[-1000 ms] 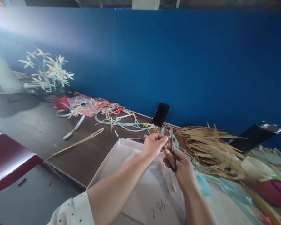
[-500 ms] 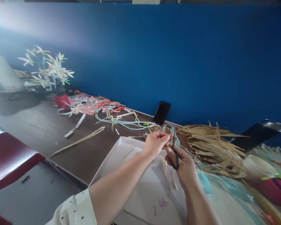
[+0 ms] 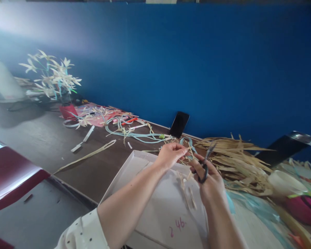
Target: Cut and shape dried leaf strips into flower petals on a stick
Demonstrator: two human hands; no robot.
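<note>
While the left hand (image 3: 171, 154) pinches a thin straw strip (image 3: 188, 149) between closed fingertips above the far edge of the white box (image 3: 150, 207), the right hand (image 3: 211, 183) grips black scissors (image 3: 204, 168) just right of it, fingers through the loops. The blades seem slightly parted, though blur leaves that unsure. Cut straw bits (image 3: 189, 197) lie inside the box. A pile of dried straw (image 3: 235, 160) sits on the worktop (image 3: 41, 138) just right of the box, and a phone (image 3: 179, 124) leans beyond it.
</note>
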